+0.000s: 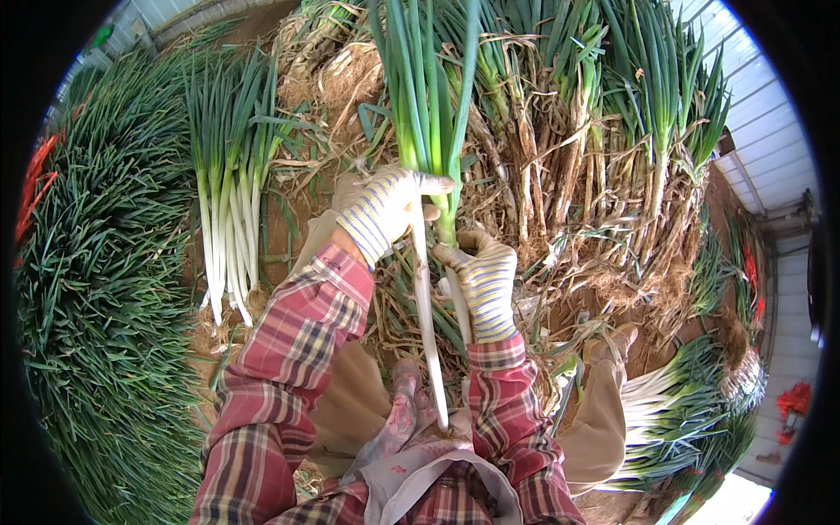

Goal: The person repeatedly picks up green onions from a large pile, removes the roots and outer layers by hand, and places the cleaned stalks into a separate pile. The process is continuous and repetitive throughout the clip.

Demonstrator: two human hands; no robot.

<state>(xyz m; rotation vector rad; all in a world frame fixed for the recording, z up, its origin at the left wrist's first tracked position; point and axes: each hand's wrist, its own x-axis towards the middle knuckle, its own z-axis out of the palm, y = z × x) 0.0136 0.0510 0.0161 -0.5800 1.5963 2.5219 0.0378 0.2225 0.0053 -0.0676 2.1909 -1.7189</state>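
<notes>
Both my hands wear striped knit gloves. My left hand (pixel 388 202) grips two long green onions, thumb across the front where white stem meets green leaf. One onion's bare white stem (pixel 428 328) hangs down towards my lap, its root end low. My right hand (pixel 484 270) pinches the second green onion (pixel 447 226) just below the left hand; the lower part of this stem passes partly behind the glove. The green leaves (pixel 426 85) of the held onions point up, away from me.
Unpeeled green onions (pixel 564 157) with dry brown husks and roots lie ahead and right. White-stemmed onions (pixel 230 230) lie left, beside a large mass of green leaves (pixel 105 315). More white-stemmed onions (pixel 663 407) lie right, past my leg (pixel 594 426). Husk scraps (pixel 387 295) litter the ground.
</notes>
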